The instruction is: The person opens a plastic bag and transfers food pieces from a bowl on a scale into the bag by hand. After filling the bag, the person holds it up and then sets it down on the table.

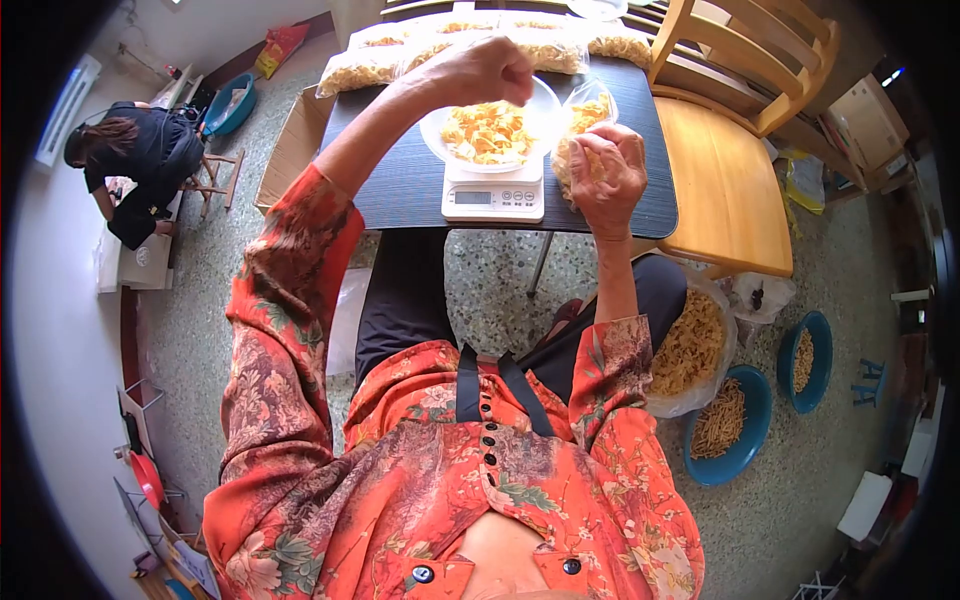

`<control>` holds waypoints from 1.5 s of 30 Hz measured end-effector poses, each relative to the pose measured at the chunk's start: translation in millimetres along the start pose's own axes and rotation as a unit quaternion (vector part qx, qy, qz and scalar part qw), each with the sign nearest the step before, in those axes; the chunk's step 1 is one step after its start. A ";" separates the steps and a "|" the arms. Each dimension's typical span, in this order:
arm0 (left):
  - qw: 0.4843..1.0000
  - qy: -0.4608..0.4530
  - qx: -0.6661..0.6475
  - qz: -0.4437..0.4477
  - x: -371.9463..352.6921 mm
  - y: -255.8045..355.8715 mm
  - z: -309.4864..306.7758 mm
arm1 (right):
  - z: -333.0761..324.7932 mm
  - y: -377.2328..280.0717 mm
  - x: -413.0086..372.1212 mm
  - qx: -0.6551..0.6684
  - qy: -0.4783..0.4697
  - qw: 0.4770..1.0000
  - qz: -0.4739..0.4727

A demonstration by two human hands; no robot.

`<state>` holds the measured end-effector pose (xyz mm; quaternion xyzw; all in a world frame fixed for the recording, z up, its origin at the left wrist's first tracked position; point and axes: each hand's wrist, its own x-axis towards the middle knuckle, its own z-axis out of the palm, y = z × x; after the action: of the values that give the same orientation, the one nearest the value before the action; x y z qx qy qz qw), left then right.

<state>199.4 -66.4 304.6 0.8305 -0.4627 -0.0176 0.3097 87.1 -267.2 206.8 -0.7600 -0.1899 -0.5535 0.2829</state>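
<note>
A white kitchen scale point(493, 203) sits near the front edge of the dark table point(400, 205). On it stands a pale bowl point(447, 155) of yellow-orange dried pieces point(487, 133). My left hand point(490, 72) is raised over the bowl's far rim, fingers curled closed; whatever they may hold is hidden. To the right of the bowl, a clear plastic bag point(587, 108) contains similar pieces. My right hand point(608, 178) is closed at that bag's front side, its fingers bent and seemingly gripping the plastic. The palm hides part of the bag.
Several filled bags point(425, 50) line the table's back. A wooden chair point(725, 185) stands right. On the floor are a lined tub of pieces point(690, 345) and blue basins point(757, 440) with food. A cardboard box point(290, 150) is left; another person point(150, 150) bends farther off.
</note>
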 end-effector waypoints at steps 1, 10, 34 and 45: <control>0.998 -0.022 0.023 -0.045 -6.2 -2.4 -1.3 | 0.0 0.0 -0.1 -0.002 -0.002 1.000 0.001; 0.996 -0.092 0.003 0.019 -27.4 -12.9 34.3 | 0.9 0.3 -0.5 -0.003 -0.011 1.000 0.005; 0.931 0.099 -0.336 -0.102 -29.8 -48.9 14.7 | 0.7 1.4 -0.8 -0.007 -0.011 1.000 0.008; 0.881 0.115 -0.449 -0.097 13.4 8.9 34.9 | -0.3 -4.1 2.9 -0.027 -0.028 0.999 -0.017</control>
<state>189.2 -97.6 284.6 0.6392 -0.2828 -0.1577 0.6976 85.4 -264.3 210.5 -0.7789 -0.1958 -0.5419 0.2476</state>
